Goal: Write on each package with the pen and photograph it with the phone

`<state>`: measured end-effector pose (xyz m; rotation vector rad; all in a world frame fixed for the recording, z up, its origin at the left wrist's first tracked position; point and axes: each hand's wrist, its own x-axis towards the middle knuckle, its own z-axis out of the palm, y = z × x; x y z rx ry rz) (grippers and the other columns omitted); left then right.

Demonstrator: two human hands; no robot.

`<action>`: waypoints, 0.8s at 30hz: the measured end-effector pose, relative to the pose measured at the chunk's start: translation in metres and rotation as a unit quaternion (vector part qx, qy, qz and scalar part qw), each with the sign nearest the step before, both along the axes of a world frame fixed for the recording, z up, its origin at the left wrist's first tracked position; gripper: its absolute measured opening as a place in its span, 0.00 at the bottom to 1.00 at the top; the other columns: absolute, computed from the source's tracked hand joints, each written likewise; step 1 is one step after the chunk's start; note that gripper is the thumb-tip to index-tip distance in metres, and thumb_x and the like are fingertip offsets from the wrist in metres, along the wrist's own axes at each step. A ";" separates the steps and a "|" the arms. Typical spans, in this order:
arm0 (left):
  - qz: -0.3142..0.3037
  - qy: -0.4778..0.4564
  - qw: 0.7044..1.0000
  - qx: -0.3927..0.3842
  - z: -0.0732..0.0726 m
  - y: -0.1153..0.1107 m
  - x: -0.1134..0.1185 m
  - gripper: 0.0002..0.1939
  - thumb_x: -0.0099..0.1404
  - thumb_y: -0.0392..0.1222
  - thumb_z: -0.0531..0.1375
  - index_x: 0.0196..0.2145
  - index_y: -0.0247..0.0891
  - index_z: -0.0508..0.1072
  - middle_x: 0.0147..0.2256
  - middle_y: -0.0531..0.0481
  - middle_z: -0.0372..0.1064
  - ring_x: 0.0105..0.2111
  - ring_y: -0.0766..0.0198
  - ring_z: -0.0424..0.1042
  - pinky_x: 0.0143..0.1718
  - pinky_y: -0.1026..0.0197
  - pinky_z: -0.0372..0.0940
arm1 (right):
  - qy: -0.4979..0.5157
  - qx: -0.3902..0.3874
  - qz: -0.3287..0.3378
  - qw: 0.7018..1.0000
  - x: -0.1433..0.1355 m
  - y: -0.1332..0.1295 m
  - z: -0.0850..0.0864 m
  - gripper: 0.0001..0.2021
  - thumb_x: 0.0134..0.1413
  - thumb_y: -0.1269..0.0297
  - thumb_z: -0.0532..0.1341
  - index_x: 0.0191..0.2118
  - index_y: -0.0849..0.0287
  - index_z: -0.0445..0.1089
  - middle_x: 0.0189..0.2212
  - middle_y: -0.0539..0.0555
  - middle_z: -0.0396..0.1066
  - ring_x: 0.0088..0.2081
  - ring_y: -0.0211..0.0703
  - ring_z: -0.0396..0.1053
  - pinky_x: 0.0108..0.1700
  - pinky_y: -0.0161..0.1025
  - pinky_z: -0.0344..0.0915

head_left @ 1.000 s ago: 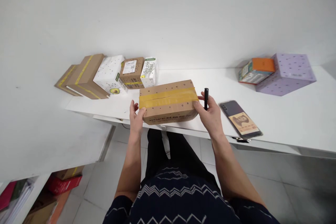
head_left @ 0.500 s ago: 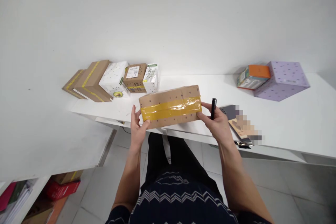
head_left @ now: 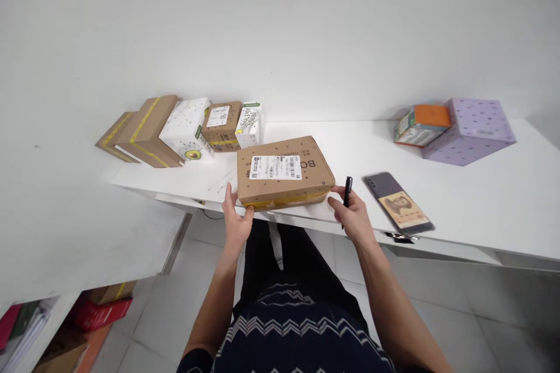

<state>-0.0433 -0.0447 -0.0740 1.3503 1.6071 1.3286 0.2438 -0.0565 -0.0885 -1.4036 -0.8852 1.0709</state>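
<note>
A brown cardboard box [head_left: 286, 187] is at the front of the white desk, with its top face and a white shipping label [head_left: 275, 167] towards me. Yellow tape runs along its near side. My left hand [head_left: 237, 226] holds the near left corner, thumb on the front face. At the near right corner, my right hand [head_left: 357, 220] has its fingertips touching or very near the box. A black pen [head_left: 347, 191] is tucked in that same hand, pointing up. Whether the box rests on the desk or is tilted slightly above it, I cannot tell.
Several boxes, including a white avocado-print box [head_left: 186, 128], line the wall at left. An orange box [head_left: 431, 116] and a lilac box [head_left: 475, 131] stand at right. A phone [head_left: 398, 203] lies near the front edge. Low shelves [head_left: 56, 326] hold boxes and papers at lower left.
The box has turned from its taped side facing me to its labelled top facing me. My right hand has drawn slightly left and down, uncovering the phone.
</note>
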 end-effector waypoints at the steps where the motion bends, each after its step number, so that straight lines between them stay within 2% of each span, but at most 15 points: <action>1: 0.002 -0.004 1.000 0.000 -0.002 -0.002 0.001 0.49 0.57 0.42 0.67 0.71 0.45 0.49 0.61 0.38 0.62 0.65 0.51 0.59 0.65 0.47 0.56 | 0.010 -0.018 -0.010 1.000 -0.001 -0.001 -0.002 0.16 0.48 0.57 0.66 0.43 0.55 0.69 0.24 0.46 0.69 0.17 0.31 0.52 0.17 0.32 0.48; 4: 0.004 -0.007 1.000 0.001 -0.001 -0.008 0.004 0.47 0.58 0.41 0.68 0.70 0.48 0.51 0.63 0.40 0.61 0.66 0.51 0.57 0.67 0.47 0.54 | 0.055 -0.052 -0.038 0.996 -0.002 -0.003 -0.004 0.16 0.44 0.59 0.67 0.42 0.56 0.71 0.18 0.41 0.61 0.15 0.31 0.49 0.17 0.32 0.47; 6: 0.006 0.027 0.999 0.021 0.005 -0.011 0.006 0.46 0.58 0.41 0.68 0.69 0.50 0.53 0.66 0.41 0.56 0.68 0.49 0.52 0.68 0.45 0.50 | 0.091 -0.033 -0.067 0.993 -0.001 -0.001 0.002 0.16 0.44 0.60 0.68 0.41 0.57 0.72 0.17 0.40 0.59 0.15 0.29 0.47 0.16 0.32 0.46; 9: 0.003 0.131 0.984 0.118 0.024 -0.012 0.014 0.39 0.58 0.42 0.68 0.66 0.47 0.61 0.68 0.42 0.53 0.69 0.45 0.48 0.70 0.41 0.43 | 0.155 0.032 -0.149 0.976 0.005 0.003 0.024 0.11 0.46 0.59 0.68 0.36 0.57 0.72 0.26 0.46 0.69 0.15 0.25 0.43 0.16 0.31 0.42; 11: -0.013 0.197 0.962 0.187 0.039 -0.008 0.021 0.30 0.58 0.45 0.68 0.58 0.45 0.71 0.65 0.42 0.59 0.68 0.42 0.49 0.69 0.39 0.42 | 0.193 0.075 -0.188 0.960 0.009 0.006 0.047 0.08 0.49 0.60 0.66 0.33 0.57 0.72 0.35 0.50 0.74 0.15 0.23 0.42 0.16 0.31 0.42; 12: -0.025 0.222 0.952 0.208 0.046 -0.004 0.026 0.25 0.58 0.46 0.68 0.54 0.44 0.75 0.62 0.43 0.64 0.68 0.41 0.51 0.69 0.37 0.41 | 0.210 0.094 -0.194 0.954 0.011 0.007 0.059 0.07 0.50 0.60 0.65 0.32 0.57 0.72 0.37 0.50 0.74 0.15 0.23 0.43 0.16 0.31 0.45; 15: -0.075 0.247 0.941 0.218 0.063 0.013 0.041 0.19 0.59 0.48 0.67 0.49 0.45 0.79 0.56 0.43 0.72 0.66 0.39 0.54 0.68 0.35 0.36 | 0.229 0.143 -0.163 0.949 0.010 0.014 0.090 0.09 0.55 0.56 0.60 0.33 0.55 0.73 0.37 0.51 0.74 0.19 0.29 0.60 0.25 0.35 0.65; 17: -0.103 0.235 0.947 0.192 0.069 0.025 0.049 0.21 0.60 0.52 0.67 0.50 0.45 0.78 0.58 0.42 0.71 0.68 0.38 0.52 0.68 0.33 0.31 | 0.194 0.170 -0.138 0.956 0.005 0.020 0.104 0.17 0.60 0.48 0.55 0.31 0.55 0.72 0.32 0.52 0.72 0.26 0.36 0.68 0.32 0.40 0.71; 18: -0.112 0.227 0.952 0.172 0.070 0.030 0.053 0.23 0.60 0.54 0.67 0.51 0.45 0.78 0.58 0.42 0.70 0.68 0.36 0.51 0.68 0.32 0.28 | 0.162 0.180 -0.133 0.961 0.001 0.023 0.108 0.22 0.62 0.43 0.53 0.30 0.55 0.72 0.28 0.52 0.70 0.27 0.38 0.69 0.33 0.40 0.71; 21: -0.125 0.227 0.959 0.117 0.069 0.038 0.058 0.26 0.59 0.59 0.67 0.51 0.45 0.77 0.59 0.39 0.70 0.67 0.32 0.52 0.67 0.29 0.26 | 0.066 0.199 -0.117 0.971 -0.015 0.033 0.114 0.32 0.61 0.33 0.49 0.30 0.56 0.74 0.19 0.51 0.63 0.21 0.38 0.64 0.26 0.37 0.65; 24: -0.126 0.263 0.951 0.108 0.068 0.032 0.060 0.26 0.61 0.60 0.65 0.51 0.44 0.77 0.59 0.38 0.70 0.65 0.30 0.55 0.66 0.27 0.30 | 0.023 0.195 -0.053 0.979 -0.031 0.041 0.116 0.32 0.61 0.32 0.49 0.35 0.56 0.75 0.20 0.51 0.66 0.22 0.38 0.65 0.26 0.37 0.64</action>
